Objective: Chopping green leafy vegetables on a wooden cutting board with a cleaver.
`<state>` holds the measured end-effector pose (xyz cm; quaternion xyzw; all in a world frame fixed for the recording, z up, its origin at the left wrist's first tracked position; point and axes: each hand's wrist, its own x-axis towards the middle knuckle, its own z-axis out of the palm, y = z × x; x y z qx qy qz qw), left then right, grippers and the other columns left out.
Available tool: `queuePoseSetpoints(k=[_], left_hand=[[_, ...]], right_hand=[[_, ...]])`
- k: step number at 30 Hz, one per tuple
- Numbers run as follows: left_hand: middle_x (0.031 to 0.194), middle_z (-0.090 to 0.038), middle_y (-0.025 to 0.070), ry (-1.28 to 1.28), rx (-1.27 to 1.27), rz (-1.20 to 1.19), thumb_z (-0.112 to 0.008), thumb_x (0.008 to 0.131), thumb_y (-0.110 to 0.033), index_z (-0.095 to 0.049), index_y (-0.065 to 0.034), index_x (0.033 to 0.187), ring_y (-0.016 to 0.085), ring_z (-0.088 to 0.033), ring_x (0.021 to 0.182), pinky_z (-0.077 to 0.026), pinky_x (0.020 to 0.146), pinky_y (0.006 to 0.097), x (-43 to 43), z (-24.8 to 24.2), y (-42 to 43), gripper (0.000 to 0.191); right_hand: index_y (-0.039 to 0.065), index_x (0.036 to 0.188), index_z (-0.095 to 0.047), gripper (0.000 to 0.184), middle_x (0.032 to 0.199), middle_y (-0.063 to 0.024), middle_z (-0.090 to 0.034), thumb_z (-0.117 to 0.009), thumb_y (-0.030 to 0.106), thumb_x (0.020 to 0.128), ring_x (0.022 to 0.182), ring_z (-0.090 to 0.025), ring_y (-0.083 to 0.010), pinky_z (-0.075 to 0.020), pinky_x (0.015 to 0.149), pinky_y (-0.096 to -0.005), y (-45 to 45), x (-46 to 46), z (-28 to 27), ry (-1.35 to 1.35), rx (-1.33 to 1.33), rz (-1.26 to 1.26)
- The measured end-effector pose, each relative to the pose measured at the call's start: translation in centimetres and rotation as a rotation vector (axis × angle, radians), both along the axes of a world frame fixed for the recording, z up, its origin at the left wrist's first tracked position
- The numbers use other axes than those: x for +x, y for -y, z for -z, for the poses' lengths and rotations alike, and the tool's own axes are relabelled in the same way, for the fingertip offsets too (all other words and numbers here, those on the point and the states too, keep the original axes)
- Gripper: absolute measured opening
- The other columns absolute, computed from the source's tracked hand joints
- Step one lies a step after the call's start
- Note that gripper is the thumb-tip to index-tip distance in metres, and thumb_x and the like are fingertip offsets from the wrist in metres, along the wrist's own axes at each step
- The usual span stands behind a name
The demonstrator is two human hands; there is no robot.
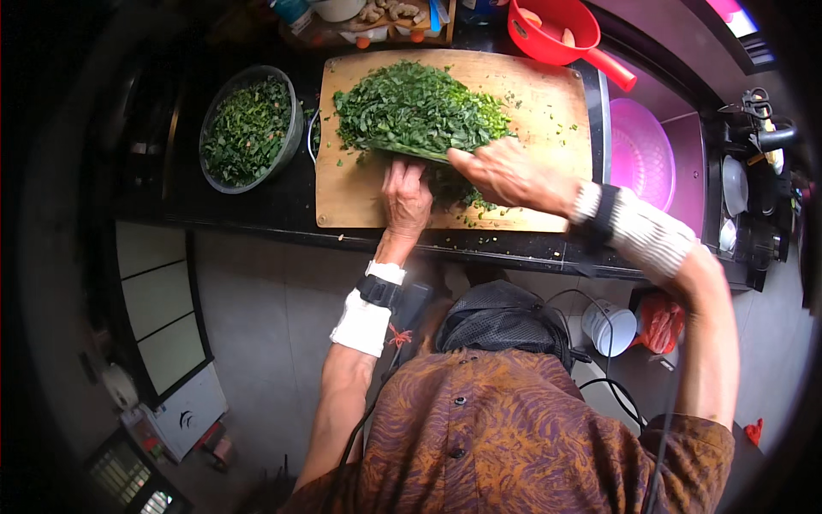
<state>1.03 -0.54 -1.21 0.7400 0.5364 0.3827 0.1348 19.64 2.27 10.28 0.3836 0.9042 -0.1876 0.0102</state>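
Observation:
A heap of chopped leafy greens (417,106) lies on a wooden cutting board (546,90). My right hand (514,173) is closed around the handle end of a knife (411,151), whose blade, with green bits on it, lies along the near edge of the heap. Just below the blade is my left hand (408,196), fingers bent and fingertips hidden under the blade; whether it holds anything cannot be seen. More cut greens lie between the hands. To the left of the board, a clear bowl (297,122) holds chopped greens with small orange bits.
A red strainer-like pan (546,45) with a long handle overlaps the board's far right corner. Behind the board sits a tray (449,26) with ginger (404,11). A pink plastic basin (642,154) is in the sink at right. Green scraps dot the counter's front edge (462,247).

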Motion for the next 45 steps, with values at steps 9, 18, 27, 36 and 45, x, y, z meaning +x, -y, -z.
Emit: queuePoseSetpoints(k=[9,18,27,36,45], left_hand=[[0.091,-0.054,0.018,0.018,0.072,-0.003,-0.052,0.064,0.008,-0.059,-0.0003,0.087,0.038,-0.053,0.083,-0.046,0.072,0.0439,0.0,0.2,0.3,0.025],[0.099,-0.057,0.02,-0.009,0.075,0.056,-0.052,0.065,0.008,-0.062,-0.0018,0.102,0.04,-0.055,0.084,-0.047,0.067,0.0458,-0.8,1.1,0.7,0.04],[0.081,-0.051,0.0171,-0.007,0.164,0.027,-0.051,0.063,0.01,-0.057,-0.0004,0.082,0.039,-0.051,0.076,-0.045,0.065,0.048,-0.5,1.2,0.1,0.023],[0.079,-0.049,0.0175,-0.007,0.076,-0.01,-0.05,0.064,0.009,-0.054,-0.0004,0.078,0.037,-0.05,0.076,-0.043,0.066,0.0467,-0.3,1.4,0.6,0.017],[0.091,-0.045,0.0206,0.029,-0.028,0.075,-0.061,0.067,-0.005,-0.047,0.0014,0.088,0.039,-0.046,0.086,-0.04,0.074,0.0484,0.6,-0.6,1.0,0.026]], right_hand=[[0.002,0.091,-0.045,0.02,0.058,-0.0166,-0.057,-0.056,0.009,0.075,0.054,-0.06,-0.0365,-0.0462,0.048,-0.0464,1.3,0.0,-1.5,0.071,-0.149,0.088],[0.003,0.085,-0.046,0.015,0.056,-0.0131,-0.056,-0.055,0.01,0.076,0.054,-0.061,-0.0312,-0.0464,0.046,-0.0433,2.0,0.7,-2.2,0.059,-0.031,0.009],[0.001,0.094,-0.047,0.021,0.049,-0.0145,-0.051,-0.048,0.002,0.073,0.045,-0.055,-0.0336,-0.0395,0.04,-0.0441,1.5,0.6,-0.4,-0.02,-0.047,0.015],[0.001,0.091,-0.044,0.018,0.046,-0.0113,-0.045,-0.053,0.006,0.076,0.039,-0.047,-0.0319,-0.0326,0.038,-0.0451,1.3,-0.2,2.4,-0.159,0.03,0.047],[0.003,0.088,-0.045,0.023,0.057,-0.0156,-0.058,-0.06,0.013,0.073,0.052,-0.059,-0.0343,-0.0445,0.044,-0.0443,0.6,-0.8,4.7,-0.135,0.0,0.138]])
